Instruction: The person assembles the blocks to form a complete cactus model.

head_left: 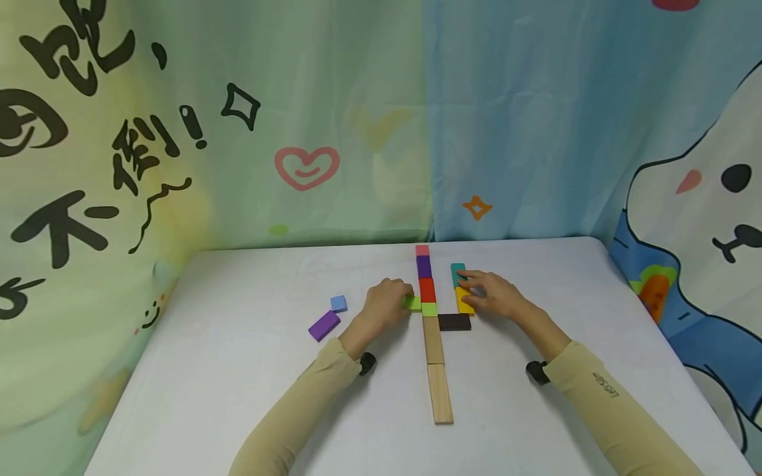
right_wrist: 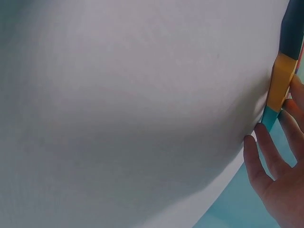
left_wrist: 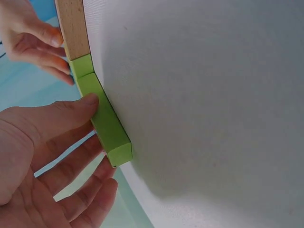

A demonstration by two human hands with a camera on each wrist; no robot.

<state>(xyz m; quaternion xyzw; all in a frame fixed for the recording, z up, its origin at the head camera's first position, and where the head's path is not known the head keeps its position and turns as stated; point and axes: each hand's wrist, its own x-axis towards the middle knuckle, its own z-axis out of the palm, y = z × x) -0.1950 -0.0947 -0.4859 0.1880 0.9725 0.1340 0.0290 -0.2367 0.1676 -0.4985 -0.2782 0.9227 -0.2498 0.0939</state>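
A column of flat blocks runs up the white table. My left hand (head_left: 388,303) pinches a light green block (left_wrist: 107,116) between thumb and fingers, its end against another light green block (head_left: 429,309) in the column. My right hand (head_left: 494,294) reaches over a teal block (head_left: 457,271) and a yellow block (head_left: 464,305) set end to end. Its thumb touches the yellow block and its fairly straight fingers rest at the teal one. A dark brown block (head_left: 454,322) lies crosswise below the yellow block, beside the column.
Red (head_left: 426,289), dark purple (head_left: 424,266) and pink (head_left: 422,250) blocks form the column's far part. Two plain wooden blocks (head_left: 440,395) make its near part. A blue block (head_left: 338,303) and a purple block (head_left: 324,325) lie loose on the left. A printed curtain (head_left: 357,211) hangs behind.
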